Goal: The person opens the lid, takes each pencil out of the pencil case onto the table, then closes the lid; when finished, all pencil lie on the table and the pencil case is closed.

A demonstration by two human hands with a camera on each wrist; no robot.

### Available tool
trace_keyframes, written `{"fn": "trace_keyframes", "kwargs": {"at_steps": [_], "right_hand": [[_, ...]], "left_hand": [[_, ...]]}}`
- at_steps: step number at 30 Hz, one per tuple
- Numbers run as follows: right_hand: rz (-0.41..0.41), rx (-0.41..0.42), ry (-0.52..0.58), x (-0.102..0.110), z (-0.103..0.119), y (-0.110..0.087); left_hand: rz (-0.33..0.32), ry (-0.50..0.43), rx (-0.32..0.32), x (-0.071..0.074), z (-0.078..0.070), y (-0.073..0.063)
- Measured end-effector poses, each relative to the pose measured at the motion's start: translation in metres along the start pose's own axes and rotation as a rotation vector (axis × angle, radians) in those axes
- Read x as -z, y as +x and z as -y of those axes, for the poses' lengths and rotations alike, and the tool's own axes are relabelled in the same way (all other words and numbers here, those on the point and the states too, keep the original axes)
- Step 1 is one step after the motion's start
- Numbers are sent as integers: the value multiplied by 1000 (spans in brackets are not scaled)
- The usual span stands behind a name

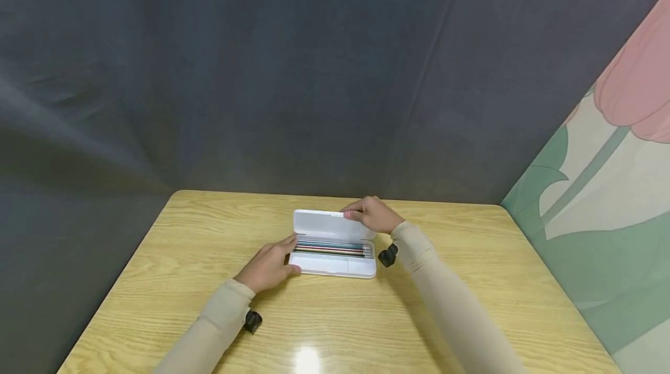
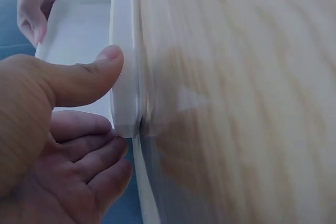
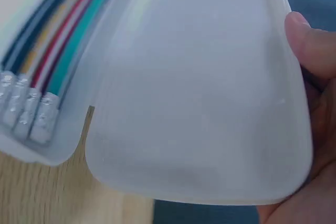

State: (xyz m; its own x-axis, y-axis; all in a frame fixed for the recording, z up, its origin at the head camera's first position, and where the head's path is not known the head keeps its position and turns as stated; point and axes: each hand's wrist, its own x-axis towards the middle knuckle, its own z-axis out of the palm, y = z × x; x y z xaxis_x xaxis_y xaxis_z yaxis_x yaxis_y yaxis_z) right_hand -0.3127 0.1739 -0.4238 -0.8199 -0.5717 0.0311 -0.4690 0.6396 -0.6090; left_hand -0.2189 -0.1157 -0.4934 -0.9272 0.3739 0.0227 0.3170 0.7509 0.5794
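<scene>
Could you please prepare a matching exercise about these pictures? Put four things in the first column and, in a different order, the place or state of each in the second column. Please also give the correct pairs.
Column one
1. Left hand
2. Right hand
3. Pencils
4. Table

Column two
A. lying side by side inside the white case
B. holding the edge of the raised lid
C. yellowish, wood-grained, beneath the case
D. at one end of the case's lower part

Correct pairs: 1-D; 2-B; 3-A; 4-C
</scene>
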Motion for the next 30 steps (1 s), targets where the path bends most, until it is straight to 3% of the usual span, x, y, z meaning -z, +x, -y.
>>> {"fn": "trace_keyframes", "kwargs": {"at_steps": [7,12,16,23,26,30], "right_hand": [[-131,-185,91,-2,-27,21],[-186,-208,63,-4,-26,23],[-241,-97,-6,-3,-11,12],[-520,207,-233,-3,12,-41],[-470,243,-262,-10,14,-58],[-287,168,-308,-29,1,-64]], "left_hand": [[-20,18,-5,-4,-4,-1],[-34,47,-12,-3,-6,-3],[-52,106,-24,-1,-7,-3],[-70,157,-92,-3,-7,-2],[-80,171,-95,-3,-5,-1],[-63,146,-73,-2,-5,-2]]}}
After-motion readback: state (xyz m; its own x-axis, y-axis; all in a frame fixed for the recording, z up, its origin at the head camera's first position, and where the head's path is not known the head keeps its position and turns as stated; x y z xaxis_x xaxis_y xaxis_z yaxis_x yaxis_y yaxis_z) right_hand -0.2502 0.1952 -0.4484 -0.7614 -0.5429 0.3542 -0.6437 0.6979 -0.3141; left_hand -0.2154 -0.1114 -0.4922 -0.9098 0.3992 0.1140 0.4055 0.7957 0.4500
